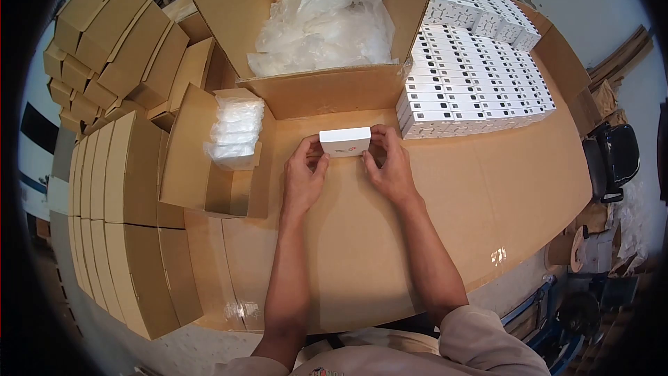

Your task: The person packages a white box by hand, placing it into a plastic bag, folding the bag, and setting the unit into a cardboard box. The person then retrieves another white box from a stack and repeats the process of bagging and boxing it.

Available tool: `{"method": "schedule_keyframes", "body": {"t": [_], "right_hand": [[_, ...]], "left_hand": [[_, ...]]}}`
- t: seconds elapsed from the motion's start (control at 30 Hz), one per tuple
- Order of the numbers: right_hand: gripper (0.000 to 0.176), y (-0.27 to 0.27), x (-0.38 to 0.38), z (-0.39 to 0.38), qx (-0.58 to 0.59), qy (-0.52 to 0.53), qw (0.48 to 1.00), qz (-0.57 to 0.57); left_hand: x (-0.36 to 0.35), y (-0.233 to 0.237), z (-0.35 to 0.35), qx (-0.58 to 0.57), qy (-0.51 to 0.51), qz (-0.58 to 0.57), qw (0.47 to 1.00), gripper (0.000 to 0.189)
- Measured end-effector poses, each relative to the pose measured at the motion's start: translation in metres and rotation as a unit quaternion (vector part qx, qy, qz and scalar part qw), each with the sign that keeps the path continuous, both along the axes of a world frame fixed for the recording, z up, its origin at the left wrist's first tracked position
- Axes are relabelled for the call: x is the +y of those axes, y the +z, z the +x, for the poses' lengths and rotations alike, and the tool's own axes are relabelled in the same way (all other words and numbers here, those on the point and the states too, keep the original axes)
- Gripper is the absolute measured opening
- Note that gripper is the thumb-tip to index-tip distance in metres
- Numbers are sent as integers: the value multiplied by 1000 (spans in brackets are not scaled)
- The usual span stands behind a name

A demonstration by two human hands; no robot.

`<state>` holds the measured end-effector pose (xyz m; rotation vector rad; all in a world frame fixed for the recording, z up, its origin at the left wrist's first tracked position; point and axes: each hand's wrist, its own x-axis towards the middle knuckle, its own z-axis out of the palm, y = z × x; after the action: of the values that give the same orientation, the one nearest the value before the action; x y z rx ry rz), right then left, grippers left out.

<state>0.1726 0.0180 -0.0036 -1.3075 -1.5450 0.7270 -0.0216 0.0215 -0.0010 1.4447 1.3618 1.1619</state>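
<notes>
A: Sleeves [480,345] at bottom, both arms fwd. Hands?
B: Left hand [304,175] & right hand [391,167]: fingers [379,141] closed on the ends of small white box [345,142], at worktop [487,195] centre, in front of big carton [320,90], near stacked boxes [473,76]. If it is lifted or resting, I cannot tell.

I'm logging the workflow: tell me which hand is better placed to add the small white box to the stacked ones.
Probably the right hand: it grips the small white box on the side nearest the stack of white boxes; the left hand would need to cross over.
</notes>
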Motion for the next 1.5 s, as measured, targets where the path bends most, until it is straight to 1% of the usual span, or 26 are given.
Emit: {"method": "schedule_keyframes", "body": {"t": [0.07,0.17,0.27,0.37,0.47,0.57,0.6,0.67,0.73,0.8,0.83,0.87,0.9,1.0,1.1,1.2,1.3,1.4,1.47,1.5], "right_hand": [[46,1,-1,-1,-7,-3,1000,4],[52,-2,1,3,-8,8,1000,-9],[60,2,-1,5,31,16,999,-15],[65,3,-1,8,30,18,999,-35],[64,-5,1,9,14,14,1000,-25],[62,-6,1,11,25,21,999,-25],[62,-6,2,10,26,20,999,-23],[60,-6,2,10,27,20,999,-23],[59,-6,2,10,30,20,999,-19],[57,-8,1,10,30,24,999,-18],[55,-9,1,11,26,29,999,-19],[53,-10,2,12,21,34,999,-20],[54,-10,2,13,22,32,999,-17],[56,-9,3,12,33,25,999,-14],[56,-9,3,12,37,25,999,-16],[54,-9,3,13,27,24,999,-13],[51,-6,1,13,20,25,999,-12],[53,-7,2,14,19,27,999,-9],[55,-8,3,14,32,31,999,-14],[55,-7,3,14,34,31,999,-17]], "left_hand": [[0,0,-1,-2,-5,0,1000,34],[0,-3,-2,-5,-9,11,1000,44],[-4,1,2,-51,28,59,997,53],[-7,9,0,-54,63,71,994,57],[-13,21,-1,38,133,126,982,48],[-10,39,1,91,136,182,970,37],[-5,53,5,100,145,201,964,33],[21,88,16,116,163,234,951,25],[73,106,17,160,194,324,912,23],[118,120,11,292,179,302,889,24],[136,126,9,333,148,202,909,25],[151,133,9,369,116,98,917,27],[160,134,7,401,82,-8,912,28],[167,124,-1,354,91,11,931,30],[173,115,-10,313,68,63,945,31],[178,107,-15,273,83,119,951,35],[181,105,-18,239,70,142,958,36],[174,113,-18,198,83,131,968,36],[184,101,-26,58,60,146,986,37],[183,104,-27,-13,48,153,987,37]]}}
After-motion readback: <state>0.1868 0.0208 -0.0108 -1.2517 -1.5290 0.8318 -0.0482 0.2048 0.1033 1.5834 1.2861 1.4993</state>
